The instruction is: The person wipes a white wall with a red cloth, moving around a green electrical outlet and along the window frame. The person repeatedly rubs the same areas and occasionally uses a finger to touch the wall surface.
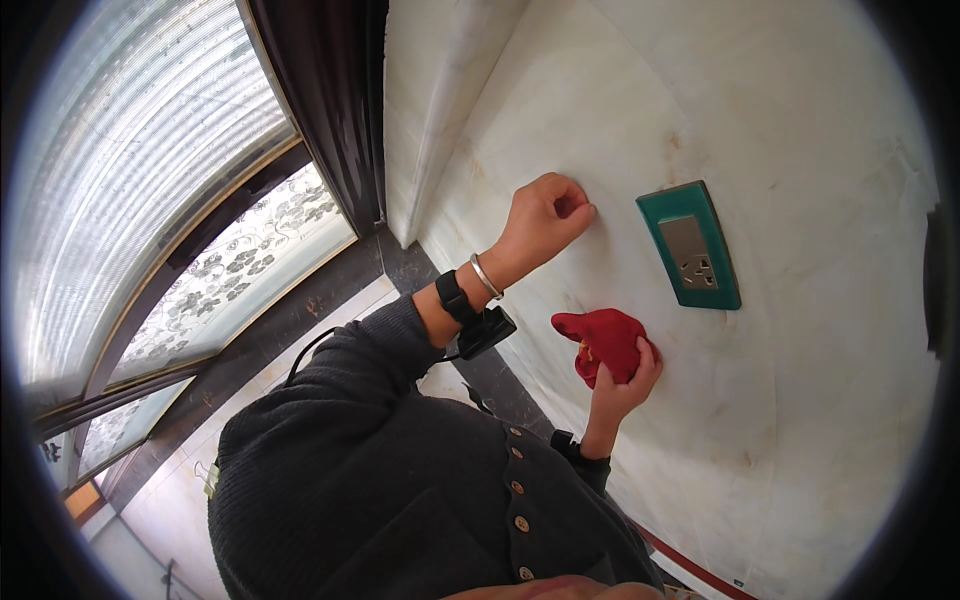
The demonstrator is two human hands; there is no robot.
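My left hand (551, 217) is raised before a pale marble-patterned wall (810, 360). Its fingers curl round to meet the thumb, and nothing shows between them; whether the fingertips touch the wall is unclear. The wrist carries a silver bangle (486, 277) and a black band (454, 296). Lower down, my right hand (626, 382) grips a bunched red cloth item (611, 341) with a small yellow marking, close to the wall. A green-framed wall socket (726, 262) sits to the right of both hands.
A black box-shaped device (487, 332) with a cable is by my left forearm. Dark door framing (334, 97) and glass panels with a floral pattern (225, 277) stand at the left. Dark stone border tiles (510, 390) run along the floor at the wall's foot.
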